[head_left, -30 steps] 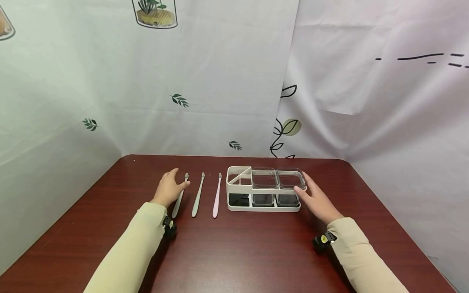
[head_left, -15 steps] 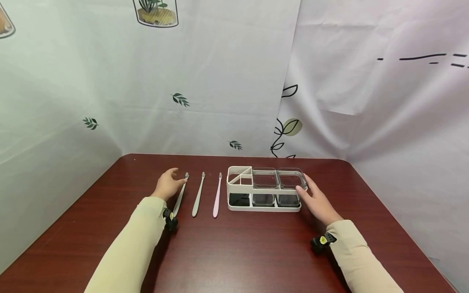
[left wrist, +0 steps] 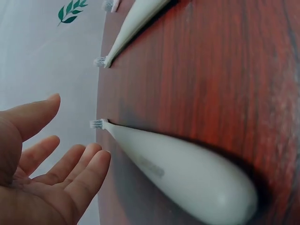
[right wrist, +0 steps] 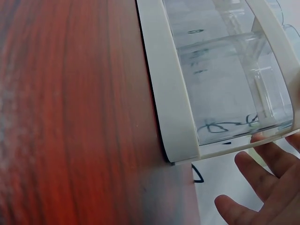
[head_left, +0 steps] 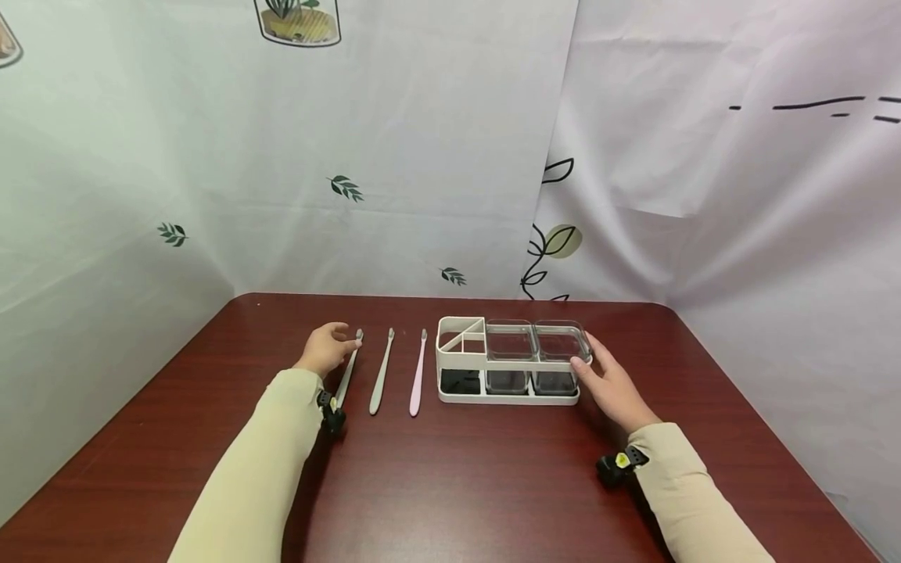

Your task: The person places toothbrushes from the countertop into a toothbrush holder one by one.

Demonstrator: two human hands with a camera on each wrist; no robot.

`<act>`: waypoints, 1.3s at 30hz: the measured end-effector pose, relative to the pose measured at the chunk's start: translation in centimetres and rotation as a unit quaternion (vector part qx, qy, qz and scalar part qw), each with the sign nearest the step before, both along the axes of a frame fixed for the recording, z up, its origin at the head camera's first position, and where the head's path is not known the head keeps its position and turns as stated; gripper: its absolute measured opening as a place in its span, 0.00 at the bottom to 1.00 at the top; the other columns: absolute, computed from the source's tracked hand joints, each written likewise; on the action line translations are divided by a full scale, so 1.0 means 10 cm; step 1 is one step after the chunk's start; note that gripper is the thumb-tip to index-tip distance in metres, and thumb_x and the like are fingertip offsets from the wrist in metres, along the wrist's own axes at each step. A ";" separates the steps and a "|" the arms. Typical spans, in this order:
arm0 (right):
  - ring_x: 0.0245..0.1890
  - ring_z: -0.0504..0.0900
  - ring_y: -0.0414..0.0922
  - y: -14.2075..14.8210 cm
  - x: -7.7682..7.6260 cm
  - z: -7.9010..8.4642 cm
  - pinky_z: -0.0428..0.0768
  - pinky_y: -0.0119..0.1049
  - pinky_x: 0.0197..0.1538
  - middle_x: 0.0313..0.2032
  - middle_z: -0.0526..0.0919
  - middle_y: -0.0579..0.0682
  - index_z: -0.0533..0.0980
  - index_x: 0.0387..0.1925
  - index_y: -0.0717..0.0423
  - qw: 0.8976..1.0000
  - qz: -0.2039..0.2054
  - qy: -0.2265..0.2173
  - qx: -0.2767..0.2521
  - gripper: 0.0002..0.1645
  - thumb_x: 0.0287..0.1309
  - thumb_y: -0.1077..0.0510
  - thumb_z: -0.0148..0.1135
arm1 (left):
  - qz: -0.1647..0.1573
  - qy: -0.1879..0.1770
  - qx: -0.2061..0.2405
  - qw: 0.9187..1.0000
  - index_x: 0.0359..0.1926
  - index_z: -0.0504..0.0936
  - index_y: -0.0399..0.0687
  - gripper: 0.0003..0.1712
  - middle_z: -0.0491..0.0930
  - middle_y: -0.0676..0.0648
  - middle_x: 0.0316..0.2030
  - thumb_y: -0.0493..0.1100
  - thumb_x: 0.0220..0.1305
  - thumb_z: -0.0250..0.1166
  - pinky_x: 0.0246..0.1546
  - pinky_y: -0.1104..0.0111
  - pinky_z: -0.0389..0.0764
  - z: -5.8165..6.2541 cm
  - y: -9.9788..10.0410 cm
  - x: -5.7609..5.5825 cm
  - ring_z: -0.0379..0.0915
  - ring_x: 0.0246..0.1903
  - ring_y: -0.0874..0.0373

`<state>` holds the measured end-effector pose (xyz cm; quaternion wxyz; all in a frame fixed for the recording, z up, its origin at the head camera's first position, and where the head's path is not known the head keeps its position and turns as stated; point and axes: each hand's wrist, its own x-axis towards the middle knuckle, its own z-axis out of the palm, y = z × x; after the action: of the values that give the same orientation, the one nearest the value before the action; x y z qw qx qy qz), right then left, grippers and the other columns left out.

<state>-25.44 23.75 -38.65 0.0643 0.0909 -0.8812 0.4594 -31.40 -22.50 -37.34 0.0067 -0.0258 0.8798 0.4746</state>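
A pale grey toothbrush (head_left: 348, 375) lies on the table, its bristles toward the back. My left hand (head_left: 327, 349) hovers at its head end; in the left wrist view that toothbrush (left wrist: 183, 173) is apart from the loosely bent fingers (left wrist: 96, 171). To its right lie a pale green toothbrush (head_left: 382, 375) and a pink toothbrush (head_left: 418, 377), roughly parallel. A white toothbrush holder (head_left: 461, 361) with two clear cups (head_left: 511, 344) stands farther right. My right hand (head_left: 614, 389) holds its right end, thumb on the front rim and fingers round the side; the right wrist view shows some fingers (right wrist: 258, 173) spread off it.
The dark red wooden table (head_left: 450, 477) has rounded back corners. Directly behind it hangs a white curtain (head_left: 394, 141) with leaf prints, and its folds run down both sides.
My left thumb and fingers have drawn closer together near the toothbrush's head. The right hand stays at the holder's end. The toothbrushes and holder keep their places.
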 end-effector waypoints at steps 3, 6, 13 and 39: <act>0.71 0.49 0.64 0.01 0.00 0.00 0.53 0.66 0.66 0.72 0.51 0.66 0.46 0.75 0.56 1.000 0.000 0.001 -0.002 0.43 0.70 0.44 0.50 | 0.001 -0.003 -0.015 1.000 0.69 0.58 0.29 0.32 0.64 0.26 0.61 0.37 0.69 0.57 0.50 0.52 0.76 0.00 0.02 0.00 0.71 0.53 0.36; 0.71 0.49 0.64 0.01 0.00 -0.01 0.53 0.66 0.66 0.72 0.51 0.66 0.46 0.75 0.56 1.000 0.000 0.002 -0.003 0.42 0.70 0.44 0.50 | 0.003 -0.002 -0.035 0.999 0.68 0.60 0.28 0.31 0.66 0.26 0.60 0.37 0.69 0.58 0.48 0.52 0.77 -0.01 0.02 -0.03 0.71 0.52 0.36; 0.71 0.50 0.64 0.00 -0.01 -0.01 0.54 0.65 0.66 0.72 0.51 0.66 0.46 0.75 0.57 1.000 -0.003 -0.003 -0.004 0.43 0.70 0.44 0.50 | 0.009 0.008 -0.061 0.998 0.66 0.63 0.27 0.29 0.69 0.26 0.57 0.34 0.67 0.58 0.49 0.50 0.76 -0.01 0.07 -0.07 0.70 0.53 0.35; 0.69 0.55 0.64 0.00 -0.03 -0.03 0.57 0.62 0.66 0.71 0.54 0.66 0.48 0.75 0.57 1.000 -0.006 0.011 -0.010 0.41 0.71 0.46 0.51 | 0.041 0.002 -0.095 0.995 0.57 0.71 0.28 0.22 0.72 0.29 0.52 0.28 0.62 0.59 0.45 0.52 0.78 -0.15 0.09 -0.20 0.72 0.49 0.38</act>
<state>-25.78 23.73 -38.95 0.0772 0.0902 -0.8763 0.4670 -33.44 -21.64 -38.88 -0.0174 -0.0612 0.9192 0.3886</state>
